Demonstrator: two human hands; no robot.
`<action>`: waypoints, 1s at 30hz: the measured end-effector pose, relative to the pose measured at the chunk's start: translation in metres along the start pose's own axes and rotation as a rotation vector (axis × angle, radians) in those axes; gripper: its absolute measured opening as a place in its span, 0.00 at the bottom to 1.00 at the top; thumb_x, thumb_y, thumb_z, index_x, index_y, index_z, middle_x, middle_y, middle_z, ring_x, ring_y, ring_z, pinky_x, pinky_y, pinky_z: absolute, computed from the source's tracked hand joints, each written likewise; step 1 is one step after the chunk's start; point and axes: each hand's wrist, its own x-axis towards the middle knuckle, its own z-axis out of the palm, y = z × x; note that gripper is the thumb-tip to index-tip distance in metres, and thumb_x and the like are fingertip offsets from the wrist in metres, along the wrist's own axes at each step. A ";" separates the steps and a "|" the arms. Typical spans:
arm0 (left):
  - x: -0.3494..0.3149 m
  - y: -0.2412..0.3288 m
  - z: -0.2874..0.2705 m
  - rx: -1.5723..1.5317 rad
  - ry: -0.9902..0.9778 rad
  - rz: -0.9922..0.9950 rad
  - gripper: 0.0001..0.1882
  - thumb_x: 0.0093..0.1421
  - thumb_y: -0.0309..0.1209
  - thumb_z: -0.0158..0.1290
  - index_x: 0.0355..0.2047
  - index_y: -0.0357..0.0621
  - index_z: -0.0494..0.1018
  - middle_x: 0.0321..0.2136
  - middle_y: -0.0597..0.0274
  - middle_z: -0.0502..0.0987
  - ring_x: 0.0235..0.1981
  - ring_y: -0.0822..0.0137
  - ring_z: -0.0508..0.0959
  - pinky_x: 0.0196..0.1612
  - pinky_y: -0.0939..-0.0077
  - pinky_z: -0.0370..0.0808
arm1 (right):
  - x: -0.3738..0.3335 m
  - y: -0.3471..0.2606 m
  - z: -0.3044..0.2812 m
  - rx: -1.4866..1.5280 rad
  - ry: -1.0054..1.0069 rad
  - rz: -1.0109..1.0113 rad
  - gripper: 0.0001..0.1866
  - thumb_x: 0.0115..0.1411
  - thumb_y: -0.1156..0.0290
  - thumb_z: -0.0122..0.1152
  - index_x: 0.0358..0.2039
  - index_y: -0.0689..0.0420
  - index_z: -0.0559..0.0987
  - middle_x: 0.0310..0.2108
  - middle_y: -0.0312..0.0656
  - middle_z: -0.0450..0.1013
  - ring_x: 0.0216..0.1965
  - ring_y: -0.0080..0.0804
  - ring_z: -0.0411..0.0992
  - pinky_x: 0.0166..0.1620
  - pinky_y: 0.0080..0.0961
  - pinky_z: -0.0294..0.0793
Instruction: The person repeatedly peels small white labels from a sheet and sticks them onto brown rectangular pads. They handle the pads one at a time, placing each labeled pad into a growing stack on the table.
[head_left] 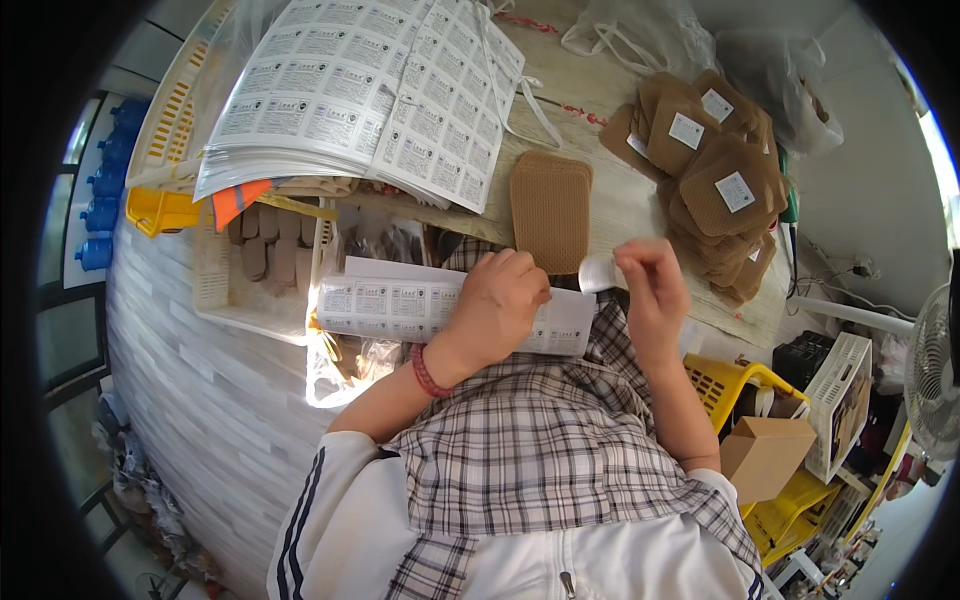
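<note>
My left hand [505, 300] is closed on a sheet of printed labels [385, 308], held over my lap at the table's front edge. Between the fingertips of my right hand [655, 295] is a single white label [599, 273], curled and close to the sheet's right end. Just beyond my hands, a small stack of brown textured pads [552, 210] with rounded corners lies at the table edge. Farther right, a loose pile of similar brown pads [705, 185] bears white labels on several of them.
A thick stack of label sheets [330, 90] covers the table's left side, with a white cord across it. Clear plastic bags [790, 85] lie at the back right. Baskets stand below: a cream one [215, 285] on the left, a yellow one [712, 390] on the right, near a fan [935, 370].
</note>
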 end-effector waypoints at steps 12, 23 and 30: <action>0.003 -0.013 0.017 0.074 0.009 0.116 0.05 0.58 0.23 0.53 0.29 0.31 0.72 0.55 0.38 0.70 0.62 0.39 0.65 0.67 0.46 0.60 | 0.074 0.051 0.040 -0.163 -0.233 0.240 0.05 0.62 0.74 0.62 0.36 0.62 0.79 0.29 0.41 0.78 0.31 0.25 0.73 0.38 0.25 0.73; 0.005 -0.014 0.016 0.071 0.017 0.130 0.05 0.58 0.22 0.52 0.29 0.30 0.72 0.54 0.37 0.70 0.62 0.39 0.66 0.66 0.47 0.62 | 0.075 0.060 0.042 -0.190 -0.238 0.266 0.06 0.62 0.72 0.63 0.36 0.61 0.80 0.29 0.43 0.79 0.32 0.30 0.75 0.39 0.27 0.74; 0.005 -0.013 0.015 0.050 0.007 0.100 0.05 0.58 0.22 0.53 0.30 0.30 0.72 0.56 0.36 0.68 0.62 0.38 0.65 0.65 0.48 0.63 | 0.074 0.059 0.044 -0.225 -0.225 0.215 0.06 0.61 0.72 0.63 0.36 0.60 0.79 0.29 0.44 0.79 0.31 0.33 0.76 0.37 0.29 0.74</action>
